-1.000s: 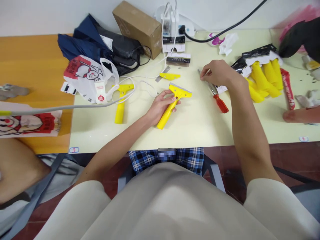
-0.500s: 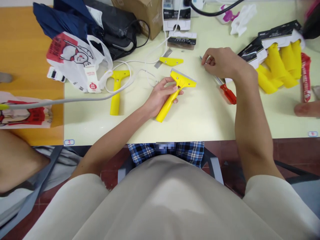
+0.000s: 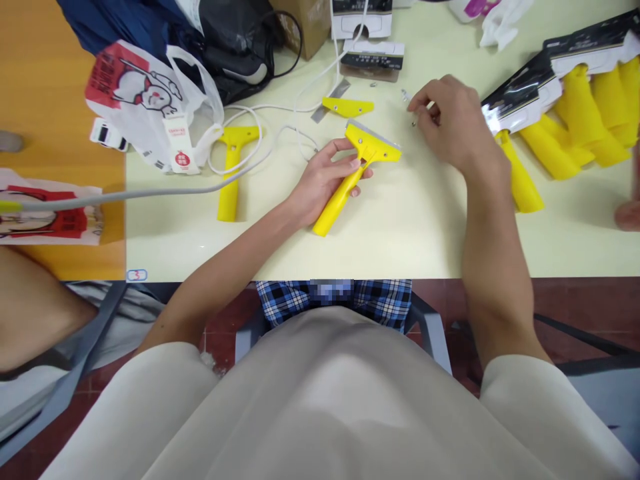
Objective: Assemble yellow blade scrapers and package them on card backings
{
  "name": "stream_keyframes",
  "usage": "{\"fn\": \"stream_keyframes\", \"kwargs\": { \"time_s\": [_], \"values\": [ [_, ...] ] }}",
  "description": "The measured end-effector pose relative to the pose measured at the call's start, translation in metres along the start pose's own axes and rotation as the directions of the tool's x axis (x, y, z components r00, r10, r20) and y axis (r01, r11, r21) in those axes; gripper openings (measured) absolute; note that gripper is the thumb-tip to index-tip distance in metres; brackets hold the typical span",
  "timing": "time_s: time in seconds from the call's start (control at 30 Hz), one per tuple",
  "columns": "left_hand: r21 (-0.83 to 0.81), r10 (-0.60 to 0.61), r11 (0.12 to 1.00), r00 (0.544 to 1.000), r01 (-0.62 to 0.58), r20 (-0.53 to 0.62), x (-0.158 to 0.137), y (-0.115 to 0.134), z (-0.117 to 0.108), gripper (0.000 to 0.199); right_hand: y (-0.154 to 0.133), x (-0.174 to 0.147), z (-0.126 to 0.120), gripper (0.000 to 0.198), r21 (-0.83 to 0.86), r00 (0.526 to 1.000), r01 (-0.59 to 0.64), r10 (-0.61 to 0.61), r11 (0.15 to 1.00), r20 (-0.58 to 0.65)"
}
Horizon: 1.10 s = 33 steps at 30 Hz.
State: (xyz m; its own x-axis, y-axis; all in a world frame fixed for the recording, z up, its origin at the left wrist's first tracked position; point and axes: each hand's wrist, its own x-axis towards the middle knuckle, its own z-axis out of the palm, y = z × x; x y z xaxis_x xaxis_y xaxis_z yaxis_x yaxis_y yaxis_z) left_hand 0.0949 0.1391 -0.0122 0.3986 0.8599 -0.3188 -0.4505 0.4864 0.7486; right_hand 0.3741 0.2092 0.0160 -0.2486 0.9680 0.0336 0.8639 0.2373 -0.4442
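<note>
My left hand [image 3: 333, 175] is closed around the handle of a yellow scraper [image 3: 374, 145], its head angled up to the right with a metal blade along the top edge. My right hand [image 3: 445, 120] is curled, fingertips close together just above the table; whatever they hold is too small to make out. Tiny shiny metal pieces [image 3: 405, 95] lie by those fingertips. Beyond the scraper rests a loose yellow head cover [image 3: 349, 107] beside a flat grey blade [image 3: 320, 113]. A second yellow scraper [image 3: 231, 177] lies left of my left hand.
Several packaged yellow scrapers [image 3: 583, 117] are heaped at the right, near another person's hand [image 3: 627, 217]. A printed plastic bag [image 3: 150, 93] and dark bag [image 3: 230, 47] sit back left. White cable [image 3: 280, 160] loops over the table. Black-and-white packaging [image 3: 373, 57] lies behind.
The red-handled screwdriver beside my right hand has gone from sight. My right hand has shifted slightly right, and the view has tilted; my left hand keeps hold of the scraper.
</note>
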Motion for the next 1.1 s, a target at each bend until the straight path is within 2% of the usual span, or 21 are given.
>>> {"fn": "stream_keyframes", "kwargs": {
  "time_s": [0.07,0.17,0.23,0.37,0.6,0.8,0.9,0.97,1.1],
  "values": [
    [-0.01,0.002,1.0,1.0,-0.002,0.008,0.0,0.0,-0.001,0.048,0.008,-0.001,-0.001,0.05,-0.006,0.999,-0.015,0.014,1.0,-0.043],
    [-0.01,0.002,1.0,1.0,-0.002,0.02,0.0,-0.001,-0.001,0.047,0.021,-0.002,-0.001,0.055,-0.001,0.998,-0.051,0.051,0.999,-0.047],
    [0.017,0.002,1.0,1.0,-0.002,0.019,-0.001,-0.001,-0.001,0.046,0.028,-0.003,0.003,0.05,0.007,0.995,-0.074,0.075,0.997,-0.063],
    [0.071,0.01,0.997,1.0,-0.01,0.002,-0.004,0.0,0.001,0.046,0.033,-0.002,0.012,0.026,0.027,0.979,-0.112,0.115,0.993,-0.167],
    [0.058,-0.006,0.998,1.0,0.006,-0.012,-0.003,0.001,0.002,0.049,0.026,-0.003,0.018,0.019,0.119,0.961,-0.033,0.065,0.992,-0.27],
    [0.039,-0.014,0.999,1.0,0.014,0.003,-0.002,0.002,0.001,0.051,0.045,0.0,0.026,0.025,0.066,0.97,0.102,-0.085,0.993,-0.226],
    [0.045,-0.033,0.998,0.999,0.034,-0.021,-0.002,0.002,0.001,0.052,0.06,0.004,0.03,0.049,0.116,0.965,0.182,-0.155,0.976,-0.21],
    [0.045,-0.04,0.998,0.999,0.041,-0.03,-0.003,0.002,0.001,0.051,0.063,0.005,0.031,0.054,0.152,0.963,0.195,-0.16,0.969,-0.219],
    [0.032,-0.038,0.999,0.999,0.038,-0.018,-0.004,0.003,0.003,0.049,0.054,0.002,0.025,0.022,0.173,0.96,0.189,-0.144,0.967,-0.24]
  ]
}}
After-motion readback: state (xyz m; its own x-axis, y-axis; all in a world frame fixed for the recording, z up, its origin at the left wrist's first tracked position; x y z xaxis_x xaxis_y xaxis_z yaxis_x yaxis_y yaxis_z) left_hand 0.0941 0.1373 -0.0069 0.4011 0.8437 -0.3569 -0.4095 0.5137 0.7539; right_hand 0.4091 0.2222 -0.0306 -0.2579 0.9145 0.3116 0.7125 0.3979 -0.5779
